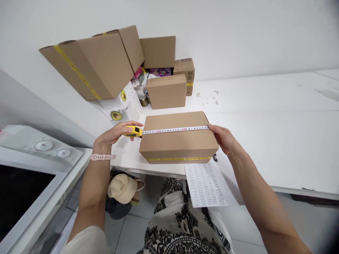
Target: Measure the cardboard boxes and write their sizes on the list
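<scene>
A closed brown cardboard box [178, 144] with yellow tape along its front edge lies on the white table [265, 141]. A white measuring tape [176, 129] is stretched across the box's top. My left hand [116, 135] grips the yellow tape measure case [134, 131] at the box's left edge. At the right edge my right hand [224, 138] pinches the tape's free end against the box.
Several cardboard boxes [166, 91] and white avocado-print packages [116, 114] are piled at the back left against the wall. A printed sheet [203, 183] hangs over the table's front edge. A white appliance [31, 165] stands at left; a beige cap [123, 188] lies below.
</scene>
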The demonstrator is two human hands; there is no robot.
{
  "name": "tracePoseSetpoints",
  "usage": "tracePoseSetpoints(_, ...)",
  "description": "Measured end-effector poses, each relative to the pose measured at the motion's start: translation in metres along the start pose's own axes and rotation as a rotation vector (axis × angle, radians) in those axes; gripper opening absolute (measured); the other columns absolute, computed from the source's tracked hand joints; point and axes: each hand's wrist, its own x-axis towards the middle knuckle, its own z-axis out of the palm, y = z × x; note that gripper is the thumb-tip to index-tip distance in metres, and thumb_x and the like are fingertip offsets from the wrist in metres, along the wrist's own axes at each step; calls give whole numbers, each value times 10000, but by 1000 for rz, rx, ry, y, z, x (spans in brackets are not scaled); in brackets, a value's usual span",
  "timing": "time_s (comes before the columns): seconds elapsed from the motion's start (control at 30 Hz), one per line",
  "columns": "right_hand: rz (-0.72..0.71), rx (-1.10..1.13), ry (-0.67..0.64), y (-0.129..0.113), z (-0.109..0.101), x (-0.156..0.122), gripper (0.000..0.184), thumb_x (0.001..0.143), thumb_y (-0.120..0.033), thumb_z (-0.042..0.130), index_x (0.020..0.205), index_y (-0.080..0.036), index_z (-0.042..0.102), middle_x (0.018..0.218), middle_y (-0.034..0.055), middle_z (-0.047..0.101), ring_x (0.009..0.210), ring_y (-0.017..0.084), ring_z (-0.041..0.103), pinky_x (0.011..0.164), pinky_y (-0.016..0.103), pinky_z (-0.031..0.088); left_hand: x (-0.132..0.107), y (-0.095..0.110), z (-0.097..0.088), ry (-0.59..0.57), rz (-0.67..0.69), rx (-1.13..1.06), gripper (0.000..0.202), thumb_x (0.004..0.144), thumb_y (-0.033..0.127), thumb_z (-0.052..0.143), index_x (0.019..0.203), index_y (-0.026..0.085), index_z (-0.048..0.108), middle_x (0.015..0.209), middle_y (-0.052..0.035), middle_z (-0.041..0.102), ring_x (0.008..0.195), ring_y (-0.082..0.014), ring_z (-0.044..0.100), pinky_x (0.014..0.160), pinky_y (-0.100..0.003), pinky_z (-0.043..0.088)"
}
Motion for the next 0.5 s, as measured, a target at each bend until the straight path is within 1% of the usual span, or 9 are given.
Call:
tracePoseSetpoints(0.07,11,-37,6,-6,-1,-2,527,631,-642,830,620,-211,527,678,19,544,652,156,482,583,314,377,1,2,-2,-43,-1,33,614,779,505,690,1274,141,680,983,-108,730,756,-201,646,658,-300,528)
tracePoseSetpoints(0.13,7,-71,3,-11,-2,-3,539,613,-647,841,596,-209,528,661,19,537,647,149,472,587,310,384,1,4,-4,-57,-2,84,583,793,493,677,1263,147,693,957,-97,721,744,-190,636,666,-296,525)
tracePoseSetpoints(0.23,-18,-116,-6,-17,-3,-5,522,603,-649,850,599,-206,572,666,28,567,661,151,492,612,314,414,-3,9,-1,-35,1,155,517,818,457,670,1240,159,697,924,-75,702,754,-177,624,706,-290,521)
tracePoseSetpoints(0.33,-38,-138,-6,-19,-5,-6,495,604,-624,862,605,-203,600,686,37,607,669,152,515,628,320,435,-12,19,7,23,16,217,503,827,463,667,1235,169,667,953,-72,681,806,-190,633,738,-307,538)
tracePoseSetpoints(0.4,-45,-125,5,-20,-8,-4,467,609,-576,875,593,-199,599,678,34,605,646,139,501,615,317,431,-21,29,15,52,28,262,497,838,470,658,1240,178,633,952,-65,664,810,-197,643,742,-325,552)
tracePoseSetpoints(0.5,-66,-64,49,-30,-13,2,396,637,-474,875,580,-192,603,642,21,559,607,118,454,572,305,396,-46,50,30,34,93,334,496,846,445,664,1270,195,607,956,-63,662,816,-211,654,742,-333,557)
